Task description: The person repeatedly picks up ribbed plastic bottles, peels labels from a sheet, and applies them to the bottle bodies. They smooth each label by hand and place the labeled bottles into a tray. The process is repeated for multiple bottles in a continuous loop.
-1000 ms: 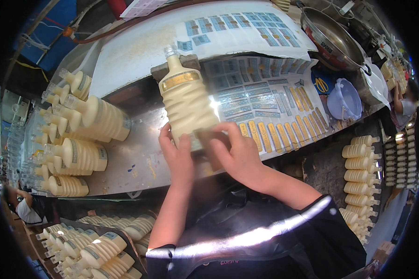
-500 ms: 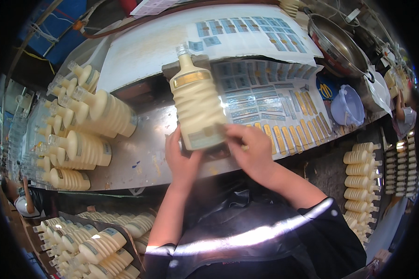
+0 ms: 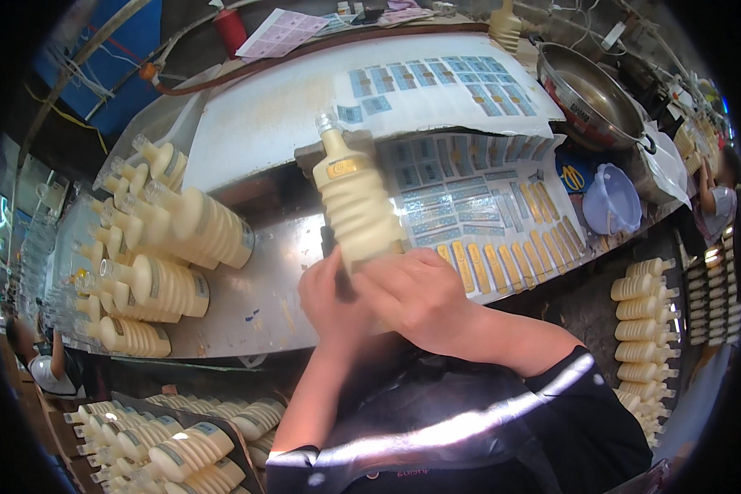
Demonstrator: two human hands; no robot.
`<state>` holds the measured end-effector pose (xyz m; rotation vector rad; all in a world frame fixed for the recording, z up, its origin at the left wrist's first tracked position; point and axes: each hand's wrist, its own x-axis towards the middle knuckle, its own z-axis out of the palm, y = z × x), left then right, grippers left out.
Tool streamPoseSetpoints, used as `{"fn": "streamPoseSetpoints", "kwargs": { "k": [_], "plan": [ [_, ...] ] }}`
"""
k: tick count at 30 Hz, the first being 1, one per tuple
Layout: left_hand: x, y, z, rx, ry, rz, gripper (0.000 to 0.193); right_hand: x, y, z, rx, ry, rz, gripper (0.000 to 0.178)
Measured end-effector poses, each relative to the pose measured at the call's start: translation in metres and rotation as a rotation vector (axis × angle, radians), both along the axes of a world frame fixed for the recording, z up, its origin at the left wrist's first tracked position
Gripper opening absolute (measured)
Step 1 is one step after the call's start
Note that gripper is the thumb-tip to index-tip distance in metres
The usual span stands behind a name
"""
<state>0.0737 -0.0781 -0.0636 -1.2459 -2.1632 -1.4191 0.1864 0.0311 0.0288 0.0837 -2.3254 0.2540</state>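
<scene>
A cream bottle [image 3: 358, 202] with wavy ribbed sides and a clear neck lies tilted over the bench, neck pointing away from me. It carries a gold label [image 3: 342, 168] at its shoulder. My left hand [image 3: 329, 300] grips its base from the left, slightly blurred. Across the lower front lies my right hand [image 3: 420, 295], its fingers curled over the bottle and hiding the base. Their tips are out of sight. Behind the bottle's shoulder sits a dark block [image 3: 311, 156], partly covered.
Several similar bottles [image 3: 202, 218] crowd the bench's left. Sheets of blue labels [image 3: 457, 202] and gold strips [image 3: 484, 267] lie to the right, near a lilac bucket [image 3: 612, 200] and a wide metal pan [image 3: 589, 86]. More bottles fill a crate [image 3: 243, 449] at lower left.
My right hand has moved left from the bottle's lower right side and now covers its lower front. The bottle has turned, and the pale blue label near its base is now hidden.
</scene>
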Motion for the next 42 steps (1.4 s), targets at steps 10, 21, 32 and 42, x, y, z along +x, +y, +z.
{"fn": "streamPoseSetpoints", "kwargs": {
  "k": [10,21,32,42],
  "plan": [
    [-0.002,-0.006,-0.016,-0.066,-0.459,-0.096,0.073,0.02,0.023,-0.047,-0.972,-0.143,-0.335,0.031],
    [-0.022,-0.009,0.01,-0.065,-0.075,-0.116,0.071,0.009,0.082,-0.046,-1.327,0.127,-0.284,0.021],
    [-0.014,-0.007,0.011,-0.087,-0.054,-0.106,0.073,-0.073,0.062,-0.009,-0.323,0.188,-0.022,0.028],
    [-0.029,-0.014,-0.02,-0.034,-0.323,-0.158,0.076,-0.06,0.118,-0.079,-1.515,0.036,-0.176,0.031]
  ]
}}
